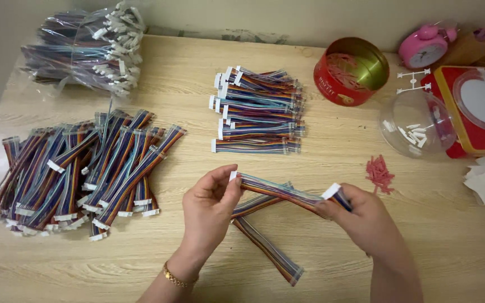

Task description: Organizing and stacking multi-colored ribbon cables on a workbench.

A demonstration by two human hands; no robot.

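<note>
The left hand (211,205) is pinching one white-plug end of a flat rainbow-striped ribbon cable (284,191), and the right hand (355,216) is gripping the other end, so the cable is hanging just above the pale wooden table (332,258) at its centre. A risk, as I judge it: the cable is bowing between the grips, and a slack pinch could be letting a plug slip out. Two loose striped cables (268,244) are lying directly beneath, touching each other, and could be snagging. At twelve o'clock a tidy stack of folded cables (259,112) is sitting; at nine o'clock a fanned heap of cables (79,171); at two o'clock a round red tin (350,70), well apart.
</note>
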